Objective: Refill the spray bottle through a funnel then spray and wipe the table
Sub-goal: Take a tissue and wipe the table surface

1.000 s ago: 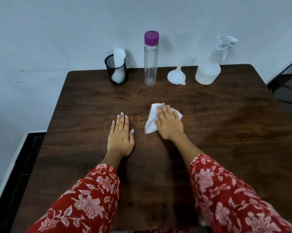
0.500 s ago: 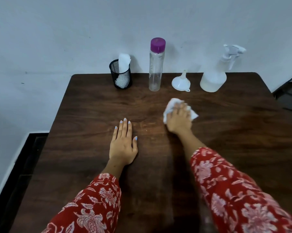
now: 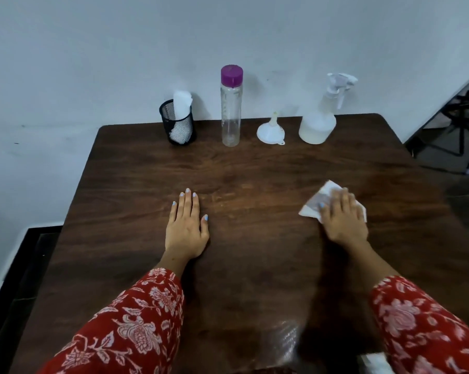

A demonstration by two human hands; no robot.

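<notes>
The white cloth (image 3: 313, 205) lies flat on the dark wooden table (image 3: 255, 171), and my right hand (image 3: 341, 215) presses down on it with fingers stretched out straight, its corners showing on either side of my fingers. My hand is slightly blurred. My left hand (image 3: 186, 228) rests palm down on the bare wood, well apart from the right one, fingers straight and close together, holding nothing. Beyond my right hand, at the table's far edge against the wall, stands the spray bottle (image 3: 321, 117), and just to its left the white funnel (image 3: 271, 130) sits mouth down. Farther left stands a clear bottle with a purple cap (image 3: 231, 106), then, beyond my left hand, a black mesh cup (image 3: 178, 122) holding white tissue.
</notes>
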